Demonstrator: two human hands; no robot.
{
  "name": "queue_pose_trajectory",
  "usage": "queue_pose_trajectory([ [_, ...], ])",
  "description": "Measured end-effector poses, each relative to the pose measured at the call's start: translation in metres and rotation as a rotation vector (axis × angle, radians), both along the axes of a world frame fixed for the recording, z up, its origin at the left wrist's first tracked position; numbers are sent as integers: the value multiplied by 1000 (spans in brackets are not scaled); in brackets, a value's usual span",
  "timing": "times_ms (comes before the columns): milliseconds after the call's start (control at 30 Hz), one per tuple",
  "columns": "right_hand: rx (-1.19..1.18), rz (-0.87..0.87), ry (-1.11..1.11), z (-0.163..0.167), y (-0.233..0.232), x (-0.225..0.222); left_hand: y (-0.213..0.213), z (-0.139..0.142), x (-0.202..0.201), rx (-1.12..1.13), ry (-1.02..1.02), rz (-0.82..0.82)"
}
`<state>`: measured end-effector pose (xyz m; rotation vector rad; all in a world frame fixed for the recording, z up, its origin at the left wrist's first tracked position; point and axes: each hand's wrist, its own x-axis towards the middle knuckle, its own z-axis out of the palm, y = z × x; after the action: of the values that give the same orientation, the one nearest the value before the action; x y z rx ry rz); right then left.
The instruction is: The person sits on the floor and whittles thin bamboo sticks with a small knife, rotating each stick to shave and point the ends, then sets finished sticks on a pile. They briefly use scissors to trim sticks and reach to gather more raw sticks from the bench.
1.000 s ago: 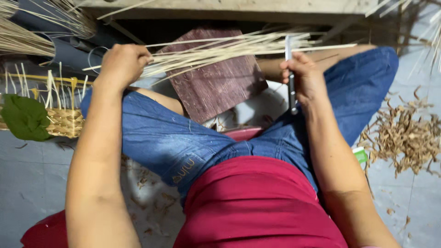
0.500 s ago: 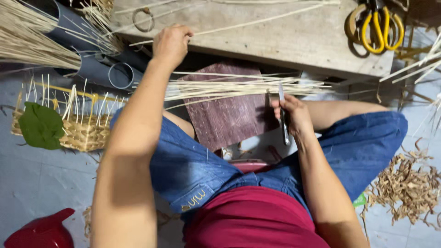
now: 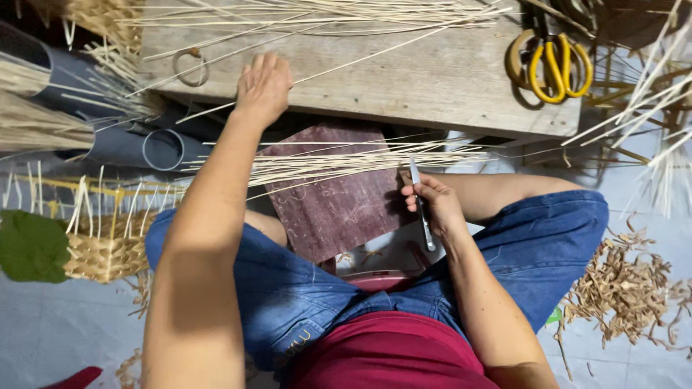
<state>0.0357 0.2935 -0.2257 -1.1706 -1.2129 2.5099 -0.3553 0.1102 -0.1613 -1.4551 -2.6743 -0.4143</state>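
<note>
My left hand [image 3: 264, 88] reaches forward and rests flat on the wooden bench top [image 3: 432, 86], fingers apart, near a thin cane strip [image 3: 360, 61] that crosses the wood. My right hand [image 3: 432, 205] is closed on a small knife [image 3: 420, 204], its blade pointing away from me. A bundle of thin pale cane strips [image 3: 346, 164] lies across a dark purple board [image 3: 335, 194] over my lap. I sit in blue jeans and a red top.
Yellow-handled scissors [image 3: 555, 66] and a small ring [image 3: 190, 66] lie on the bench. Grey pipes [image 3: 137, 144] holding cane stand at the left. A half-woven basket [image 3: 101, 241] with a green leaf [image 3: 32, 246] sits lower left. Shavings [image 3: 623, 288] litter the floor right.
My left hand has let go of the cane bundle and reached forward onto the bench. The bundle now lies on the board. My right hand keeps the knife and has lowered a little.
</note>
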Motion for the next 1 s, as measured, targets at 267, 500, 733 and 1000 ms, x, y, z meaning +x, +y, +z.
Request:
queue_pose_trajectory([
  [267,-15,-10,-27,-2,0,7,-7,14,11,5,-138,-26],
  [500,1,33,-6,-2,-5,8,-12,23,12,-48,-297,50],
  [733,22,21,-20,3,-5,9,-13,19,11,-98,62,94],
  [1000,30,4,-24,6,-4,11,-22,10,14,-84,238,20],
])
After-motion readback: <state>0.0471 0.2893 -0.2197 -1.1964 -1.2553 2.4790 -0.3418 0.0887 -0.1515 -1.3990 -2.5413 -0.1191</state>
